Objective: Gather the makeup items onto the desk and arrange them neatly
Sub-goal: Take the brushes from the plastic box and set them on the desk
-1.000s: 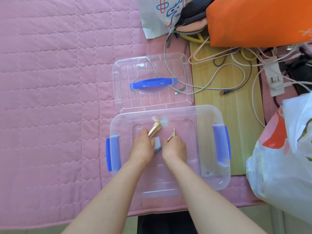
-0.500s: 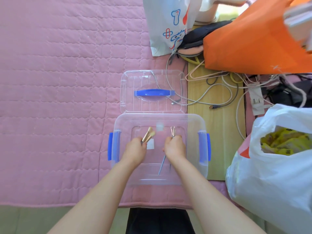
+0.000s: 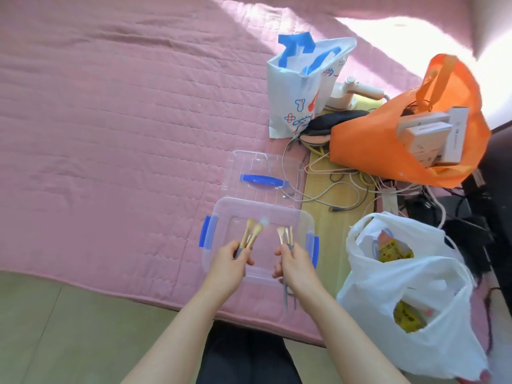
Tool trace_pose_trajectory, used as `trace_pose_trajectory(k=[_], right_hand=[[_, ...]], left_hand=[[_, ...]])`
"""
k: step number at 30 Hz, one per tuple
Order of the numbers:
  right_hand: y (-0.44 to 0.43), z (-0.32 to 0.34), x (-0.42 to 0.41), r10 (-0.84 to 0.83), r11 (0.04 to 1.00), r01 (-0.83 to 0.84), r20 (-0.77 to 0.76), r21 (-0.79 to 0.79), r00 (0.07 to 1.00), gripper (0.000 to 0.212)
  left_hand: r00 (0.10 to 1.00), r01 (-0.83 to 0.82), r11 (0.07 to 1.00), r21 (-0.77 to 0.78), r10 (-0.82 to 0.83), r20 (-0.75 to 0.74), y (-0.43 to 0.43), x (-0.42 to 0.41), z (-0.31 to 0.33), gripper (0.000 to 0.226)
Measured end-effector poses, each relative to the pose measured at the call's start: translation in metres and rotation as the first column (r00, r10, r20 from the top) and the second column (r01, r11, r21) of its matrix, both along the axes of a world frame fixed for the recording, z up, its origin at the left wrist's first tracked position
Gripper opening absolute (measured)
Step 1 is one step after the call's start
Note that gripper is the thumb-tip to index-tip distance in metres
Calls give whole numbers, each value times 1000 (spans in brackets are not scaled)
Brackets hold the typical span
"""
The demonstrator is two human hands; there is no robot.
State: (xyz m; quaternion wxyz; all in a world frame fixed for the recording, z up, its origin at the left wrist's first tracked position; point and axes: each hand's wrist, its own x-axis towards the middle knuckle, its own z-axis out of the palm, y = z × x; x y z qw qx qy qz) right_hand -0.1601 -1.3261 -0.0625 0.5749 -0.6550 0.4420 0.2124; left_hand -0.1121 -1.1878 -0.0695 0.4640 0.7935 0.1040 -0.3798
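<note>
Both hands hover over a clear bin [image 3: 300, 217] with blue latches that sits on a pink quilt [image 3: 110, 134]. The left hand [image 3: 228, 263] is closed around a small bunch of brushes [image 3: 249, 235], gold ferrules and pale bristles fanning up and away from the fist. The right hand [image 3: 295, 263] grips a second bunch [image 3: 286, 236], bristles up; their thin grey handles stick out below the palm toward the quilt's near edge. How many brushes each fist holds is hard to count, perhaps two or three apiece. The bin looks empty beneath them, though its clear floor makes that unsure. Just beyond it lies the bin's lid [image 3: 263, 176], flat, with a blue handle on top. To the right, a wooden board [image 3: 332, 225] carries tangled cables [image 3: 352, 187]. Farther back stand a white printed bag [image 3: 302, 90] and an orange bag [image 3: 401, 134] with boxes inside; a white plastic bag [image 3: 410, 295] sits near the right forearm.
</note>
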Motion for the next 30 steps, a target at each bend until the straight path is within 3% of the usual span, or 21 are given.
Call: trace_pose_trajectory(k=[3, 9, 19, 24, 30], right_hand=[[4, 43, -7, -92, 982, 86, 28, 169, 995, 22], [17, 97, -27, 105, 990, -118, 160, 72, 981, 30], [63, 138, -57, 387, 909, -406, 165, 98, 907, 27], [95, 151, -63, 516, 846, -533, 213, 24, 830, 26], [142, 162, -62, 729, 677, -725, 246, -123, 639, 21]], left_hand=[[996, -86, 993, -76, 86, -2, 6, -17, 35, 16], [963, -263, 953, -150, 269, 18, 25, -53, 94, 12], [796, -594, 786, -174, 606, 20, 86, -121, 158, 13], [686, -716, 678, -168, 727, 13, 118, -141, 175, 13], [558, -817, 555, -154, 829, 34, 161, -166, 181, 17]])
